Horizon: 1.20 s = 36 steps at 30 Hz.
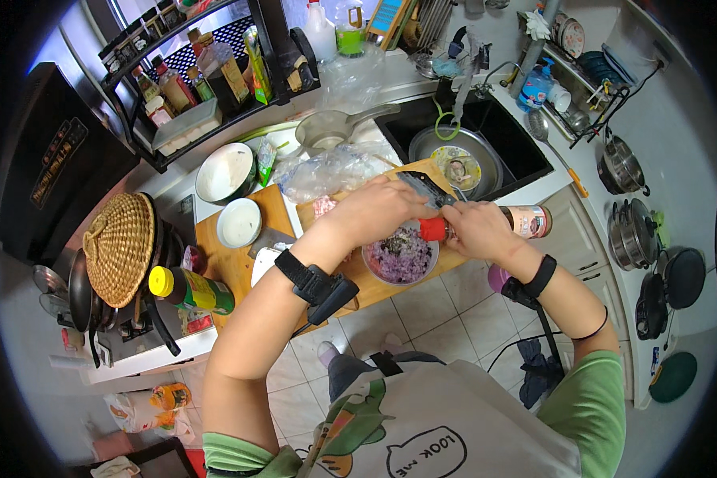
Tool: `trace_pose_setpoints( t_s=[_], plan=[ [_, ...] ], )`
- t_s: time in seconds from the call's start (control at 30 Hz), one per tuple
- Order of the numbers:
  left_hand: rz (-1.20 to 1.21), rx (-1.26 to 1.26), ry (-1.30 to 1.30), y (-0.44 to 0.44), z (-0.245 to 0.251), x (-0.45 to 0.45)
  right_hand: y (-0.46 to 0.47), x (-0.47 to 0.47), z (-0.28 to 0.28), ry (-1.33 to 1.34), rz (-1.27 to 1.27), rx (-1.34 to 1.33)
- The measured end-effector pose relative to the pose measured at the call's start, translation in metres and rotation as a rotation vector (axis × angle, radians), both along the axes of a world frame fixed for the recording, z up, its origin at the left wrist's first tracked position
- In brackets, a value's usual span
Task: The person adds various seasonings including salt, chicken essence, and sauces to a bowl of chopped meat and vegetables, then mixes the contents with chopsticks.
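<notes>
A glass bowl (394, 263) of chopped purple onion with dark seasoning on top sits on a wooden cutting board (364, 291). My right hand (477, 230) grips a jar (529, 221) with a red cap (432, 229), held sideways over the bowl's right side. My left hand (382, 206) reaches above the bowl, its fingertips near the cap; whether they touch anything is unclear. Behind both hands lies a cleaver (427, 186) on the board. Some pale pink meat (324, 207) shows left of my left hand, partly hidden by the arm.
A black sink (520, 143) with a metal basin is at the back right. Clear plastic bags (328, 173) and a pot (322, 131) lie behind the board. At left stand a white bowl (239, 223), a yellow-capped bottle (206, 291) and a stove with a woven lid (121, 251).
</notes>
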<state>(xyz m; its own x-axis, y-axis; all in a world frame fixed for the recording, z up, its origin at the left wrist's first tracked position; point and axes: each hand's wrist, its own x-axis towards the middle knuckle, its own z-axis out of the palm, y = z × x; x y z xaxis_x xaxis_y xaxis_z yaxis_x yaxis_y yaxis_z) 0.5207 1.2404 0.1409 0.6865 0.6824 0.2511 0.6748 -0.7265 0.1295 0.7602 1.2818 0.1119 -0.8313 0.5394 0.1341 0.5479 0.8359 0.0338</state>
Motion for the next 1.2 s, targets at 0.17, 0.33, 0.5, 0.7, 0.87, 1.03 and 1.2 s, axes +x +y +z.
trace_pose_setpoints(
  t_s=[0.17,0.33,0.5,0.7,0.87,1.03,1.2],
  plan=[
    [0.01,0.044,-0.011,-0.001,-0.003,0.0,0.003,0.0,0.003,-0.048,0.01,0.013],
    [0.014,0.022,0.0,0.0,-0.002,-0.001,0.006,-0.002,0.006,-0.061,0.015,0.018],
    [0.045,0.053,0.044,0.002,-0.002,-0.002,0.008,-0.004,0.008,-0.041,0.013,0.012],
    [0.032,0.054,0.001,0.004,0.0,-0.004,0.009,-0.005,0.009,0.012,0.026,-0.002],
    [0.038,0.038,-0.009,0.003,0.001,-0.004,0.011,-0.005,0.008,-0.022,0.001,0.0],
    [0.033,0.027,-0.039,0.005,0.003,-0.004,0.012,-0.005,0.01,0.011,-0.016,-0.013],
    [0.053,0.034,-0.059,0.006,0.007,-0.005,0.009,-0.007,0.014,0.087,-0.034,-0.052]
  ],
)
